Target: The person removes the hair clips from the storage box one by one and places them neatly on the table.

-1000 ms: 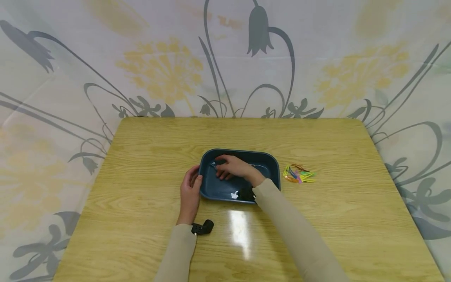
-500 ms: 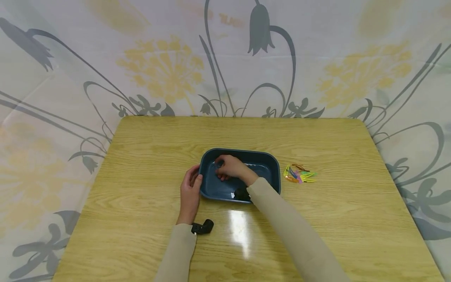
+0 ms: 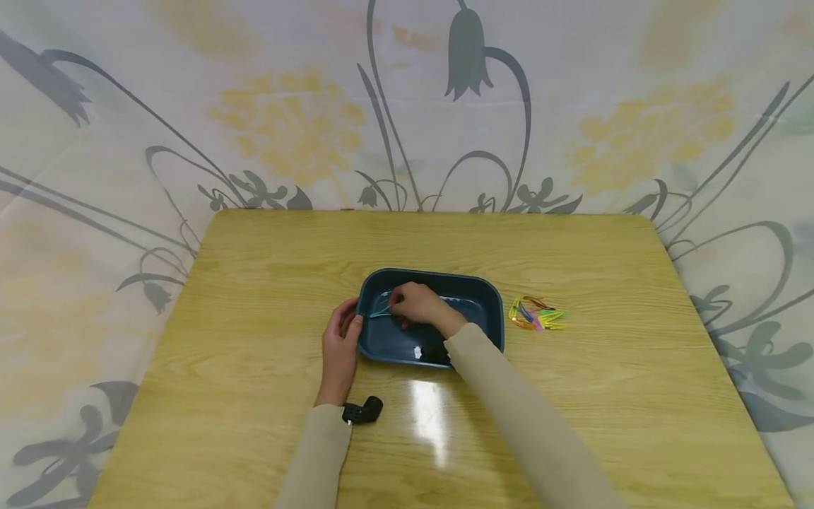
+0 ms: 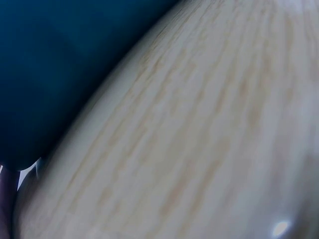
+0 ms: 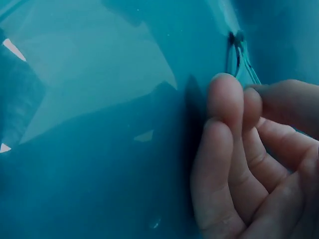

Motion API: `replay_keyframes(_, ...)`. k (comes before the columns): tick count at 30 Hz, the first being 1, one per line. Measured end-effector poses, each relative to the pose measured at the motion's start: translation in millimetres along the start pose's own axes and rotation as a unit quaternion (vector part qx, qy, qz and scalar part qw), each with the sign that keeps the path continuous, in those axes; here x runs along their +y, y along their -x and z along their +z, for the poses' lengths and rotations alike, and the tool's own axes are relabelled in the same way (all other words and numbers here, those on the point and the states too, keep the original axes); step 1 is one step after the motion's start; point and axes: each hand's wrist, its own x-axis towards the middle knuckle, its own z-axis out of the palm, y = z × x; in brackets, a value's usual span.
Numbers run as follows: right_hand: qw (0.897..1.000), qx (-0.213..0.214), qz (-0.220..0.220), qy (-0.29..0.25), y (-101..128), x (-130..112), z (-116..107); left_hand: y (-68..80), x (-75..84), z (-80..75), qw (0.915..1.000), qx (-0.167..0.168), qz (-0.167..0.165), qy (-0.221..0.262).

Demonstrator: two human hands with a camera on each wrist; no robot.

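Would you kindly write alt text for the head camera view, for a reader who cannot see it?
A person's right hand pinches a teal hair clip inside a dark blue tray on a wooden table, while the left hand rests against the tray's left rim. A pile of colourful hair clips lies on the table just right of the tray.

Wooden table [image 3: 254,283]: blue tray [image 3: 490,300], coloured clips [image 3: 537,314] beside it

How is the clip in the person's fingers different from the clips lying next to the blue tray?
The teal clip is pinched by the right hand inside the blue tray; the pile of clips lies untouched on the table, right of the tray. The teal clip is alone; the pile holds several. The teal clip nearly matches the tray's colour; the pile mixes yellow, green, pink and orange. Both are thin, small clips.
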Motion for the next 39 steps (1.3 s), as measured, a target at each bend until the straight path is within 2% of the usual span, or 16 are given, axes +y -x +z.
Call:
replay_keyframes(11,1.000,-0.005,-0.030,0.003,1.7,5.7,-3.4,-2.1,2.0,5.1,1.0000,-0.002,-0.004,-0.004)
replay_keyframes(16,0.999,-0.006,-0.039,-0.009,6.4,6.1,-6.2,1.2,14.1,6.6,0.9998,-0.011,-0.014,0.006)
replay_keyframes(22,0.997,0.007,-0.055,-0.058,14.6,13.5,-10.1,6.6,25.9,8.8,0.9998,-0.015,-0.011,-0.006)
replay_keyframes(30,0.984,0.015,-0.065,-0.164,36.6,16.3,-21.9,-0.4,1.8,3.8,0.9999,0.000,-0.008,-0.010)
replay_keyframes(34,0.974,0.020,-0.078,-0.212,51.0,14.9,-26.6,-0.5,-0.3,2.5,0.9999,0.005,0.004,-0.016)
replay_keyframes(39,0.965,0.029,-0.102,-0.241,72.2,13.0,-29.3,0.5,2.1,0.5,0.9998,0.007,0.002,-0.016)
